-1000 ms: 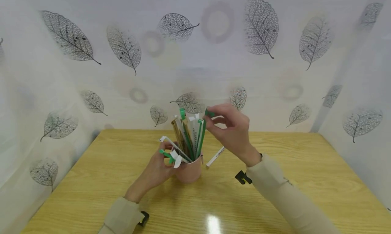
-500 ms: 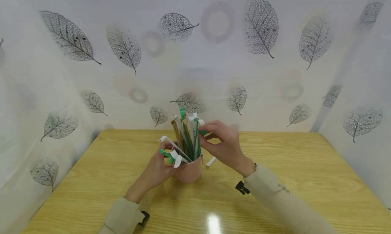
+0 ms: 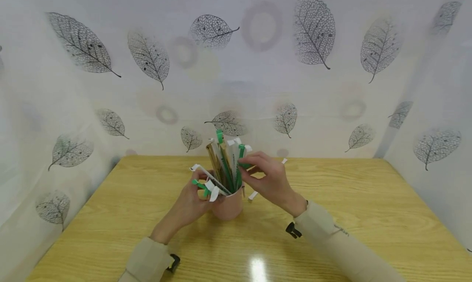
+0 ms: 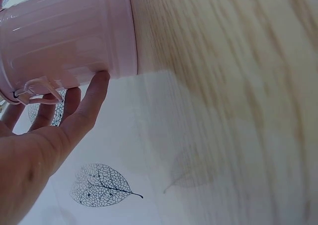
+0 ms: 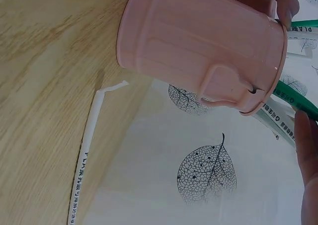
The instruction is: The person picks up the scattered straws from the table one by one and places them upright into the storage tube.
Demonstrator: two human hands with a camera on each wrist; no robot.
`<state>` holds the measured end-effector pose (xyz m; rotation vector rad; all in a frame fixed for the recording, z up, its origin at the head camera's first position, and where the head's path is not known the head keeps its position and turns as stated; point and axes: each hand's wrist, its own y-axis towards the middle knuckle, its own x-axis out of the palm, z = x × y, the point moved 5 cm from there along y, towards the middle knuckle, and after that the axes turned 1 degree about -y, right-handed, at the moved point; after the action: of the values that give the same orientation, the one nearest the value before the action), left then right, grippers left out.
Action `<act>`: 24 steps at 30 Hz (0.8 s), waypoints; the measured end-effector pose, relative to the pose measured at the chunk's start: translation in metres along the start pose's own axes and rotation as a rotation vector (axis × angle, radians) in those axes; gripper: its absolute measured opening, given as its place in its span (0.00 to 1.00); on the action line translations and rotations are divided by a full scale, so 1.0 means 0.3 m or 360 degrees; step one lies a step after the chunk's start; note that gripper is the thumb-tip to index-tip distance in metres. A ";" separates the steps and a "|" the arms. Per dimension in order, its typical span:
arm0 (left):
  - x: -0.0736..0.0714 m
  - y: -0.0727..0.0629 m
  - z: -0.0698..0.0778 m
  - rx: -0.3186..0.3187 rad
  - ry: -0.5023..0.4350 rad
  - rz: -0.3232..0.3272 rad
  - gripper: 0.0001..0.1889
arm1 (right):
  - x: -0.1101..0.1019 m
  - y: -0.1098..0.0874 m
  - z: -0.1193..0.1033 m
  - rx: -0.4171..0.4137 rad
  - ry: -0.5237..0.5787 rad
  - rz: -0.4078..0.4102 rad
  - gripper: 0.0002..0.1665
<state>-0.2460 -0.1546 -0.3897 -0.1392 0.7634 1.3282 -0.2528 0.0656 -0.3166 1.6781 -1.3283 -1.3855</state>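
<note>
A pink bucket [image 3: 228, 208] with small side handles stands upright, packed with paper-wrapped straws [image 3: 225, 167] in white, green and gold. My left hand [image 3: 189, 204] holds it from the left, and the left wrist view shows fingers [image 4: 87, 106] along its wall. Close to the bucket's right rim, my right hand [image 3: 271, 179] pinches a green-wrapped straw [image 5: 293, 97]. The lower part of that straw is inside the bucket. Beside it, a white-wrapped straw [image 5: 278, 119] also slants out over the rim, near the handle.
One loose white-wrapped straw [image 5: 84, 155] lies on the wooden table [image 3: 332, 216] to the right of the bucket, partly behind my right hand in the head view. A pale leaf-print sheet [image 3: 250, 77] hangs behind the table and along both sides.
My right hand has come down and slightly left with the green-wrapped straw, from above the other straws to near the bucket's rim. The left hand and the bucket have stayed in place.
</note>
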 end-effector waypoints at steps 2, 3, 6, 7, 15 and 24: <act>0.000 0.000 0.002 0.0020 0.0016 0.0007 0.32 | 0.000 -0.002 0.003 0.0009 0.0003 0.0003 0.19; 0.000 0.000 0.002 0.0028 0.0025 0.0011 0.31 | -0.001 -0.003 0.004 0.0013 0.0014 0.0003 0.19; 0.000 0.000 0.001 0.0051 0.0049 0.0023 0.30 | -0.004 -0.009 0.010 0.0032 0.0061 -0.0017 0.21; 0.000 0.000 0.000 0.0059 0.0055 0.0027 0.29 | -0.006 -0.013 0.014 0.0041 0.0069 -0.0028 0.22; -0.002 -0.001 0.006 0.0052 0.0046 0.0013 0.29 | -0.060 -0.057 0.034 0.0083 0.0002 0.0041 0.25; -0.005 0.000 0.012 0.0028 0.0029 0.0003 0.30 | -0.080 -0.119 0.101 0.0094 -0.0519 -0.0517 0.13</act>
<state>-0.2447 -0.1541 -0.3861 -0.1370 0.7904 1.3233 -0.2688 0.1044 -0.3483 1.8240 -1.3170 -1.8904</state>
